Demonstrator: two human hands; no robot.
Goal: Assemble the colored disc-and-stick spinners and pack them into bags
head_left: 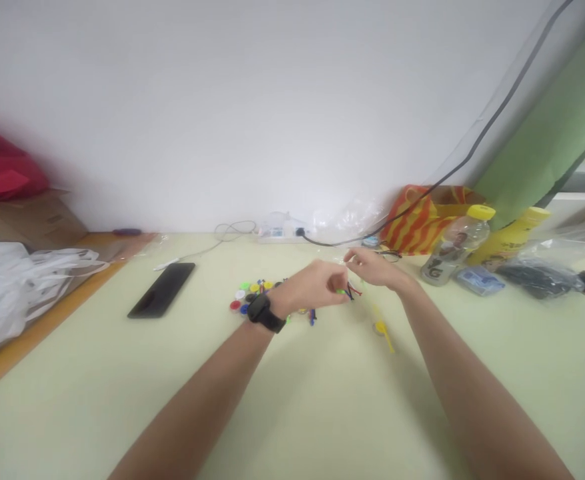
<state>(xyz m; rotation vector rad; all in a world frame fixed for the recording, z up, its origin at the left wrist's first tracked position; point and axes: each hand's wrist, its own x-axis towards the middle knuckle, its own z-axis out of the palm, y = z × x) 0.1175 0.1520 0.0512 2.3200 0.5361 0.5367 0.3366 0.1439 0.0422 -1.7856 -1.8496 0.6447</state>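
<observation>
Right of the black rectangular phone (pixel 161 291) on the pale yellow-green surface (pixel 252 407) lies a cluster of small multicoloured discs (pixel 255 288). Farther right of the phone, the fingers of the left hand (pixel 312 283) curl closed around thin red, green and dark strands (pixel 355 291); those of the right hand (pixel 375 268) bunch near them, whether gripping anything I cannot tell

Apparent "G" on clear bottle (pixel 453 248); yellow bottle's (pixel 508 240) print illegible.

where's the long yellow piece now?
Head view, right of centre: the yellow piece lies on the table, left of the right forearm, right of the coloured discs.
</observation>
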